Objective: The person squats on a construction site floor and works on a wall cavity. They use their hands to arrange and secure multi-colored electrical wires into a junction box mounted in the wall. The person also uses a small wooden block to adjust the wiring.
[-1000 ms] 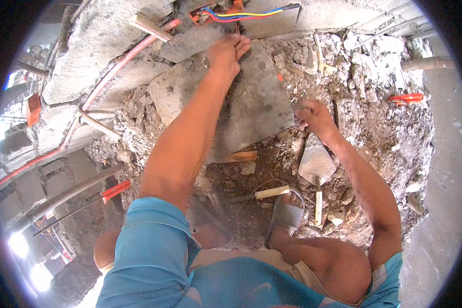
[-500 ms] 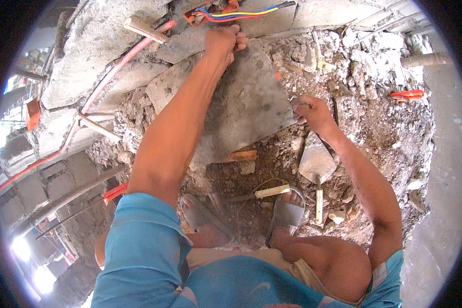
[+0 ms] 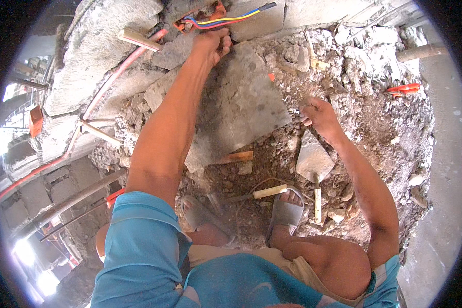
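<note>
My left hand (image 3: 210, 45) is closed at the far end of a broad grey slab (image 3: 256, 100), just below the loose coloured wires. Its fingers curl inward, and what they hold, if anything, is hidden. Off the slab's right corner, my right hand (image 3: 322, 119) is closed in a pinch over the rubble. A small greyish bit may be at its fingertips, too unclear to name. Just below that hand lies a trowel (image 3: 314, 159) with a pale handle, blade toward the slab. The slab rests tilted on broken rubble.
Blue, yellow and red wires (image 3: 231, 20) come out of an orange box (image 3: 203, 16) in the block wall. A pink conduit (image 3: 113, 69) runs down the left. A pale-handled tool (image 3: 270, 191) lies between my feet. Orange-red pieces (image 3: 404, 89) lie at right, near a grey wall (image 3: 449, 169).
My right hand has come away from the slab's right corner and now sits slightly apart from it. My left hand stays by the slab's far end. The whole view has shifted slightly.
</note>
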The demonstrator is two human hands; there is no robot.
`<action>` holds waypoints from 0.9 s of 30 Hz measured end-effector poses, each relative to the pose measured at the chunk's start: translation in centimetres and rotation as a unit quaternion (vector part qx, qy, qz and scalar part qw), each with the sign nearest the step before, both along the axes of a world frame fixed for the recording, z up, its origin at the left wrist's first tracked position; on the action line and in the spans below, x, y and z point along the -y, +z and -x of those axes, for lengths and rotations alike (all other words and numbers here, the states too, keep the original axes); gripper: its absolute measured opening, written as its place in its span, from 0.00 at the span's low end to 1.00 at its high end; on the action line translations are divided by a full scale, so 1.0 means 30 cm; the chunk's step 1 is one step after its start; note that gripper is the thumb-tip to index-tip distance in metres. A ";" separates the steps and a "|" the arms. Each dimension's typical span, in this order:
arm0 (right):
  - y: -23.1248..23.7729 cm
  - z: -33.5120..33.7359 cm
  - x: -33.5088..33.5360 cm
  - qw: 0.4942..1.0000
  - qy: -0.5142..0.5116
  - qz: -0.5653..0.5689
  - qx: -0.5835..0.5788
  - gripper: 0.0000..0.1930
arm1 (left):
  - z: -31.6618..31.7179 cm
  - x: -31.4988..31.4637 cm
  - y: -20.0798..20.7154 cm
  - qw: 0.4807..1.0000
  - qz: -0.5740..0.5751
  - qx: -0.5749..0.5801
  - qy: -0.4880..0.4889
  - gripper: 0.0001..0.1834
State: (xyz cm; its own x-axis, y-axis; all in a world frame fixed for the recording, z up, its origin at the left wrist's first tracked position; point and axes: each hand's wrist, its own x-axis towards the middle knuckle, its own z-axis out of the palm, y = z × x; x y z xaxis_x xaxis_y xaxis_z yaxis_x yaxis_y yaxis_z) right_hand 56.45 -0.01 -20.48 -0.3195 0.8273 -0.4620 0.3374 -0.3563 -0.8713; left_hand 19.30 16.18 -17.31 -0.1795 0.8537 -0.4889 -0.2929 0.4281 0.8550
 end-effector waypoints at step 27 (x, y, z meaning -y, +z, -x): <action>0.022 -0.128 0.139 0.968 0.093 -0.147 0.182 0.13 | 0.009 0.219 0.026 0.985 0.040 -0.162 -0.041 0.07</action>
